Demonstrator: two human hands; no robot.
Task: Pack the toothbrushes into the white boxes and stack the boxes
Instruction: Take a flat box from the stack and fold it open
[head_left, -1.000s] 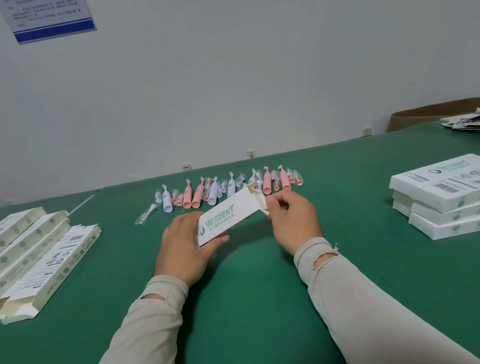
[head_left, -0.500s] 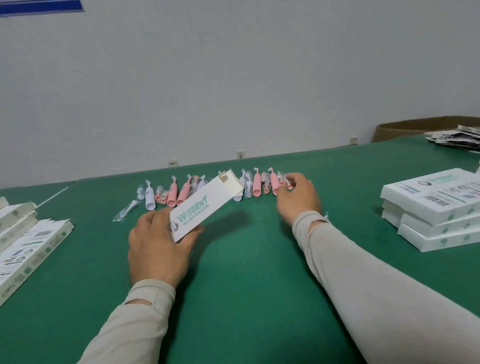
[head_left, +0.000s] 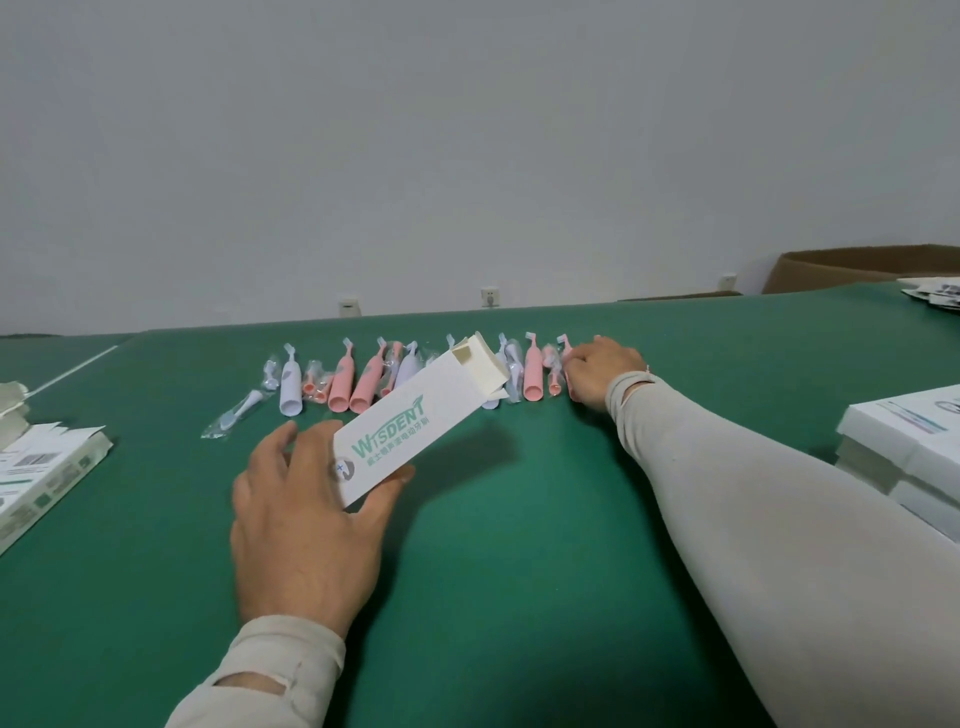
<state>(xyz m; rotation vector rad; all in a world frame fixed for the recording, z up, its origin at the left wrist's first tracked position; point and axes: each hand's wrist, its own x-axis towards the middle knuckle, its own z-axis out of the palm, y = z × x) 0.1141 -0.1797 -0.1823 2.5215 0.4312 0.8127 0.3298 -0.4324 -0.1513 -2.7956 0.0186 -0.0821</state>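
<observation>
Over the green table (head_left: 519, 597): a box waits for its brush.
Left hand (head_left: 306, 525) grips the white Wisdent box (head_left: 410, 431) tilted, open end up, ready for loading; right hand (head_left: 602, 376) curls over a pink toothbrush (head_left: 567, 364) ending the row (head_left: 363, 379), grip unclear.

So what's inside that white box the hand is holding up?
The white box, held by the left hand, has its end flaps open, showing only cream cardboard. Deeper inside is hidden, so its contents cannot be told.
</observation>
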